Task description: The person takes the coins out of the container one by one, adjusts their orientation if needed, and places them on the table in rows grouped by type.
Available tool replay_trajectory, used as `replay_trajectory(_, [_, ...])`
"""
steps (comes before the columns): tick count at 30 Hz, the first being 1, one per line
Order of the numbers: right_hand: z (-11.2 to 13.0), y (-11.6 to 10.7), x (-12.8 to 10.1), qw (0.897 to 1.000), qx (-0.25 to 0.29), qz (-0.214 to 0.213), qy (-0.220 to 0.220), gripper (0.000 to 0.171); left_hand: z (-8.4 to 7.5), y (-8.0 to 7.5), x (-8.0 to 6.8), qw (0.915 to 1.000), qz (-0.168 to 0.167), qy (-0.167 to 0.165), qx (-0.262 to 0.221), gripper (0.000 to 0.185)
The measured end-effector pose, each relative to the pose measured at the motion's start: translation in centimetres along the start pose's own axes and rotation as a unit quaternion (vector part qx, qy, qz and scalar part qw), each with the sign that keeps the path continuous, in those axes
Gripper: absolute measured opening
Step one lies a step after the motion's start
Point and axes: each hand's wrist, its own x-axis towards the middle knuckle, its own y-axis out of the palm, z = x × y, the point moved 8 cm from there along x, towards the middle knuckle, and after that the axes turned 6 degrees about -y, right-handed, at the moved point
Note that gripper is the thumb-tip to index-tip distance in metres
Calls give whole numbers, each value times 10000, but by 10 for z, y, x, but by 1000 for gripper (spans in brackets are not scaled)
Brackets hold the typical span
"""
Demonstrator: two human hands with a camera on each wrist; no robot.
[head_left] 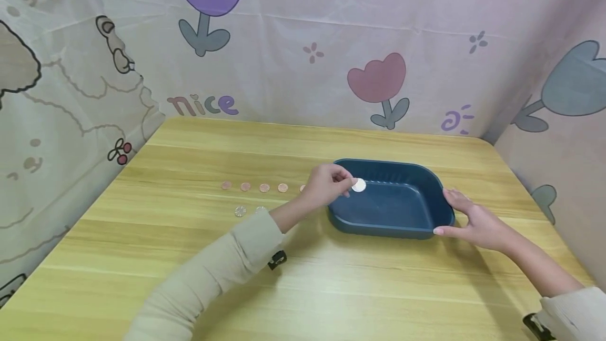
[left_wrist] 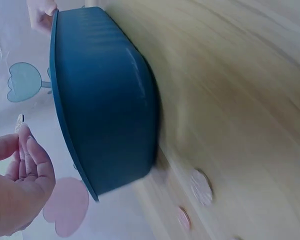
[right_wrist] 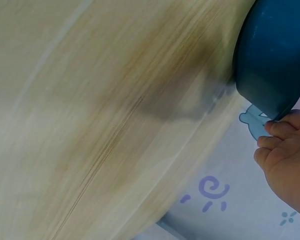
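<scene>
My left hand [head_left: 326, 186] pinches a silver coin [head_left: 359, 185] between thumb and fingertips, over the left part of a dark blue plastic basin [head_left: 385, 230]. The left wrist view shows that coin [left_wrist: 19, 121] nearly edge-on, beyond the basin's rim. At the basin's right end, my right hand [head_left: 473, 222] grips the rim, thumb at the near corner and fingers farther back. Curled fingers [right_wrist: 282, 131] touch the rim in the right wrist view. Left of the basin, copper coins [head_left: 264, 188] lie in a row, the rightmost partly hidden by my left hand. Silver coins [head_left: 240, 211] lie nearer me.
A wood-grain table [head_left: 360, 288] carries everything. Behind it and along both sides hangs a pale printed cloth [head_left: 284, 78] with flowers and lettering. Black straps [head_left: 277, 260] show at the sleeve cuffs. My left forearm crosses the table in front of the coins.
</scene>
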Motion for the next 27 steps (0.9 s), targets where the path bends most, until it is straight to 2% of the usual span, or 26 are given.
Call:
replay_trajectory(9, [0,0,-1,10000,-2,11,19,97,28,-35,-9,9979,-333,-472,-291,14])
replay_trajectory(13, [0,-1,-1,10000,-29,4,2,96,40,-51,-15,9972,-436,-485,-366,14])
replay_trajectory(27, [0,-1,1,9999,81,52,-84,97,83,-106,-51,9945,-569,-885,-10,19])
